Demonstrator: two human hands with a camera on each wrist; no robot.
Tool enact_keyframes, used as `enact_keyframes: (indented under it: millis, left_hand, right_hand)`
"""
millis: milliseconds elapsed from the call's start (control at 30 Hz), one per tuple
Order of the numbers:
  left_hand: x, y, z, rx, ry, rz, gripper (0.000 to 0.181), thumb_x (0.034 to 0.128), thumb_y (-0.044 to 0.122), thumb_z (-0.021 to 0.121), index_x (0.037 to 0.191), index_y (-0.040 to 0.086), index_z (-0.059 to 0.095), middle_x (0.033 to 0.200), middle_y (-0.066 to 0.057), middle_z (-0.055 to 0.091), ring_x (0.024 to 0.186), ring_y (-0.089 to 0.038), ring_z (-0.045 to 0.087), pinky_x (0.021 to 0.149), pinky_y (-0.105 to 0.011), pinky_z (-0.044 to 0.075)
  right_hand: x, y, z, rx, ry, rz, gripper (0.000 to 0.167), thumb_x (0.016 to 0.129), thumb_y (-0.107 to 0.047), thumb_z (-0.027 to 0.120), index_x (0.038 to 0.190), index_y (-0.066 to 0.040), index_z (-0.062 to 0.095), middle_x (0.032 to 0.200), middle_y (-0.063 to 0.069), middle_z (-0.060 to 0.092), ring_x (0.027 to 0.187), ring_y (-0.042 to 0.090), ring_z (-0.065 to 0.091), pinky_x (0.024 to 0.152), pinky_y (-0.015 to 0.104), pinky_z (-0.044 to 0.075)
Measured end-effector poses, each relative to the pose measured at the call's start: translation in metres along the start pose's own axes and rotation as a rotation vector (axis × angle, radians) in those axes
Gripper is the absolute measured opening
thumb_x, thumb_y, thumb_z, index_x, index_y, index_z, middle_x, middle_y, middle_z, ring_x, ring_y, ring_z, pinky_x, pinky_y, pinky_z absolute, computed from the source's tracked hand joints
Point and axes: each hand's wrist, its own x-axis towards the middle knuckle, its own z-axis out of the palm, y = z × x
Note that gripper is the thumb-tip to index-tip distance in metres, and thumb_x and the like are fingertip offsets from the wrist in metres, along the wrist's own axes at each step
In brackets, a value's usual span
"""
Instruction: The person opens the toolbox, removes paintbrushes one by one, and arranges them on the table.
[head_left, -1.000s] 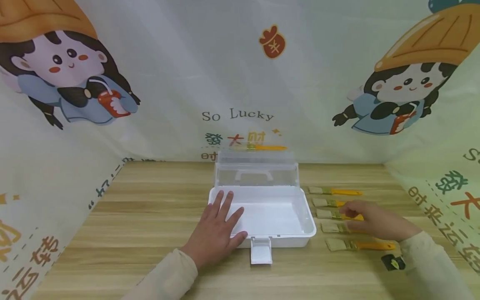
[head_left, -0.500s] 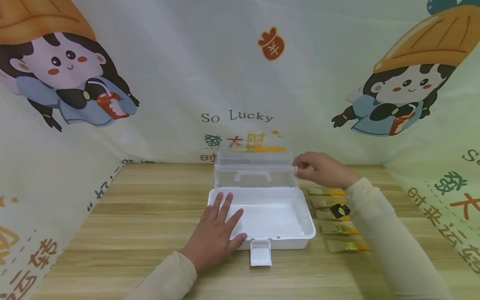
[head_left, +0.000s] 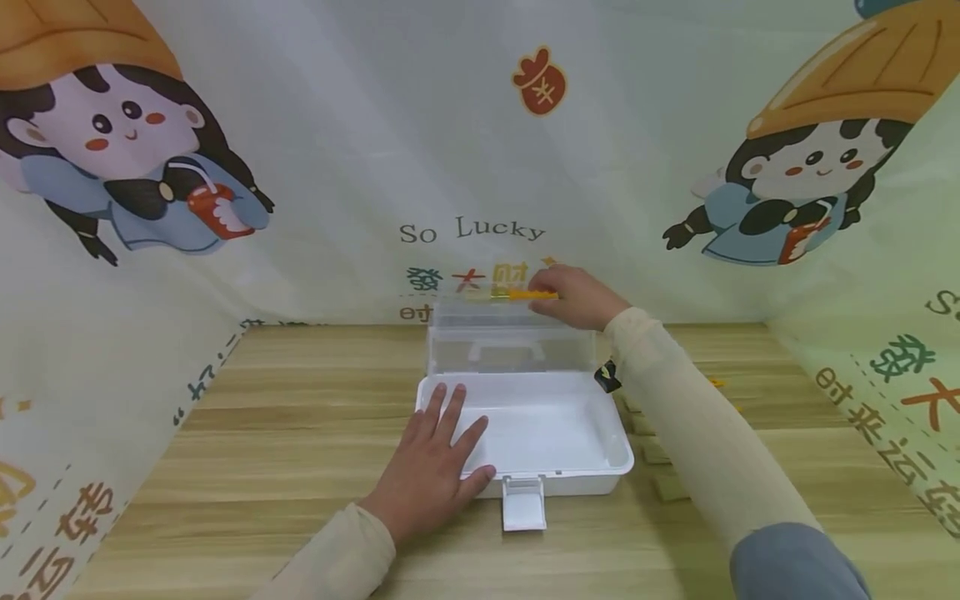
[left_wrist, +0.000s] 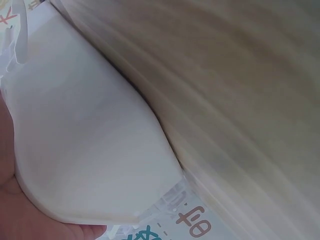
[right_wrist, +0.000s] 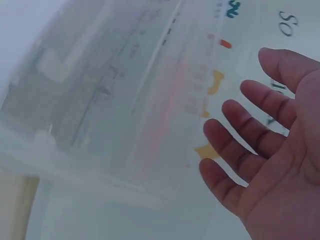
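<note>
A white plastic box (head_left: 551,433) stands on the table with its clear lid (head_left: 450,350) swung back. My left hand (head_left: 423,479) rests on the box's left side, fingers spread over the rim. At the top of the lid lies a paintbrush (head_left: 521,294) with a yellow-orange handle; whether it is on or behind the lid I cannot tell. My right hand (head_left: 581,296) is at the handle's right end. In the right wrist view, its fingers (right_wrist: 240,155) are loosely bent and hold nothing, and a blurred orange streak shows through the lid.
Several more paintbrushes (head_left: 671,487) lie right of the box, mostly hidden under my right sleeve (head_left: 705,417). A white latch (head_left: 523,507) hangs at the box's front. A printed cloth backdrop (head_left: 337,167) rises behind the wooden table (head_left: 300,417).
My right hand has moved from the row of paintbrushes up and left, past the lid's right edge, to the paintbrush at the lid's top. My left hand has stayed in place.
</note>
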Motion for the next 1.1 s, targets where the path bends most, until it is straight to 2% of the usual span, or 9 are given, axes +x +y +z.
enact_keyframes:
  millis: [167,367,500,667,800,1100]
  left_hand:
    - [0.000,0.000,-0.001,0.010,0.003,0.010,0.063,0.1002,0.056,0.044,0.146,0.014,0.051,0.163,-0.021,0.015,0.150,-0.041,0.005,0.112,-0.060,0.024]
    - [-0.001,-0.001,0.000,0.023,0.012,0.013,0.063,0.1002,0.057,0.043,0.146,0.014,0.051,0.162,-0.021,0.017,0.149,-0.041,0.007,0.112,-0.060,0.025]
    - [-0.001,-0.001,0.000,0.026,0.013,0.014,0.063,0.1002,0.057,0.042,0.146,0.014,0.051,0.162,-0.021,0.017,0.149,-0.041,0.007,0.112,-0.060,0.025]
    - [0.000,-0.001,0.001,0.025,0.036,0.023,0.063,0.1002,0.057,0.043,0.146,0.013,0.052,0.161,-0.022,0.019,0.149,-0.042,0.009,0.110,-0.061,0.027]
    - [0.000,-0.001,0.001,0.020,0.033,0.021,0.064,0.1002,0.057,0.043,0.146,0.013,0.051,0.162,-0.022,0.018,0.149,-0.042,0.007,0.111,-0.061,0.026]
    - [-0.001,-0.002,0.001,0.024,0.009,0.002,0.063,0.0998,0.056,0.044,0.146,0.014,0.051,0.163,-0.021,0.016,0.150,-0.041,0.004,0.111,-0.061,0.025]
  right_hand:
    - [0.017,0.000,0.013,0.011,0.012,0.021,0.034,0.097,-0.022,0.062,0.125,-0.003,0.064,0.127,0.013,0.062,0.122,0.031,0.053,0.104,0.046,0.040]
    - [0.032,-0.004,0.023,-0.021,0.013,0.049,0.037,0.098,-0.025,0.061,0.129,-0.005,0.062,0.140,0.012,0.055,0.135,0.031,0.044,0.112,0.046,0.031]
    - [0.043,-0.002,0.029,-0.029,0.001,0.072,0.037,0.098,-0.027,0.061,0.129,-0.007,0.062,0.139,0.010,0.055,0.133,0.029,0.045,0.112,0.045,0.031]
    - [0.055,-0.001,0.035,-0.049,-0.017,0.093,0.039,0.097,-0.029,0.061,0.130,-0.008,0.062,0.134,0.009,0.059,0.125,0.027,0.051,0.108,0.044,0.037]
    - [0.059,0.001,0.041,-0.085,-0.026,0.108,0.040,0.097,-0.031,0.061,0.129,-0.007,0.062,0.130,0.009,0.062,0.122,0.026,0.054,0.106,0.043,0.039]
    - [0.056,0.003,0.048,-0.063,-0.014,0.111,0.048,0.098,-0.033,0.058,0.133,-0.001,0.060,0.140,0.015,0.055,0.131,0.031,0.047,0.111,0.045,0.032]
